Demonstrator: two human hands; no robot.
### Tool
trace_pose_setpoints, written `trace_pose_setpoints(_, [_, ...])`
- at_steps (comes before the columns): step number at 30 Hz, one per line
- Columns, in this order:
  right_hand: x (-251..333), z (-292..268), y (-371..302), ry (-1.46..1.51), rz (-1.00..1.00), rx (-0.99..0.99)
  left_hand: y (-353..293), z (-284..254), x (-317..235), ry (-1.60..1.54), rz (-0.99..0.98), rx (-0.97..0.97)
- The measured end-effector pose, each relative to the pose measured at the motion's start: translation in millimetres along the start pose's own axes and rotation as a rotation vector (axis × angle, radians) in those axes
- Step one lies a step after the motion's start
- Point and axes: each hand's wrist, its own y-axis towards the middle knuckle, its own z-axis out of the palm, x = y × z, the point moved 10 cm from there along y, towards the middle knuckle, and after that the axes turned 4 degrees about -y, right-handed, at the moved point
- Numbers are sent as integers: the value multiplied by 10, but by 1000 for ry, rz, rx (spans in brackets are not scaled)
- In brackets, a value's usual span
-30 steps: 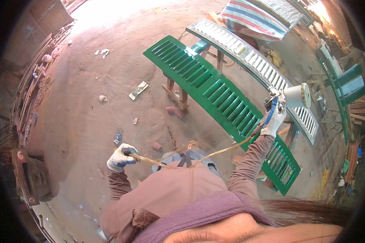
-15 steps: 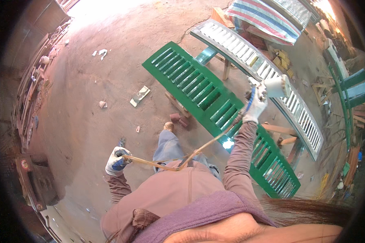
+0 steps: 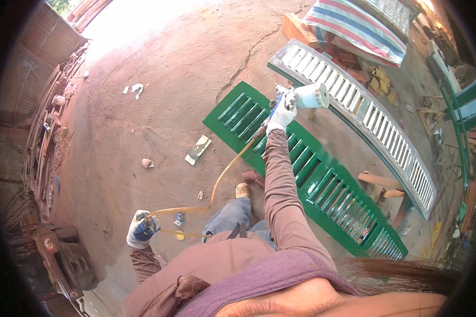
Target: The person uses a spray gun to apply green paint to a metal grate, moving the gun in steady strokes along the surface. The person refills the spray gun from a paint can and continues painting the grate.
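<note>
My right hand [image 3: 282,115], in a stained white glove, is closed around a paint spray gun with a pale cup [image 3: 311,96]. It is above the far-left part of a long green slatted panel [image 3: 317,150], whose paint looks glossy and wet. A tan hose [image 3: 220,179] runs from the gun to my gloved left hand [image 3: 143,230], which grips it low on the left, away from the panel. The gun's trigger is hidden by my fingers. Beyond the green panel stands a curved pale grey slatted panel [image 3: 363,112].
A striped sheet [image 3: 354,29] covers a stack at the back right. Wooden supports [image 3: 381,180] stand under the panels. Scrap pieces [image 3: 198,150] lie on the dirt floor. Timber [image 3: 43,142] is piled along the left wall, and more green parts [image 3: 468,108] stand far right.
My right hand has swept the spray gun left along the green panel, from near its middle toward its far-left end. My left hand still grips the hose. The view has shifted somewhat.
</note>
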Motion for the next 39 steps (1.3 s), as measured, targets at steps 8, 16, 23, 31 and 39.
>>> trace_pose_setpoints(8, [387,-674,-143,-138,-153,-203,385,-258,18,17,-82,-68])
trace_pose_setpoints(16, [793,-1904,-446,-73,-172,-426,916,-225,184,23,-241,57])
trace_pose_setpoints(23, [1397,-2630,-942,-386,-281,-664,1131,-117,243,87,-278,113])
trace_pose_setpoints(31, [1364,-2236,-857,-336,-333,-644,1067,-390,260,-26,-288,78])
trace_pose_setpoints(39, [761,-890,-360,-321,-329,-233,773,-550,131,-49,-166,-26])
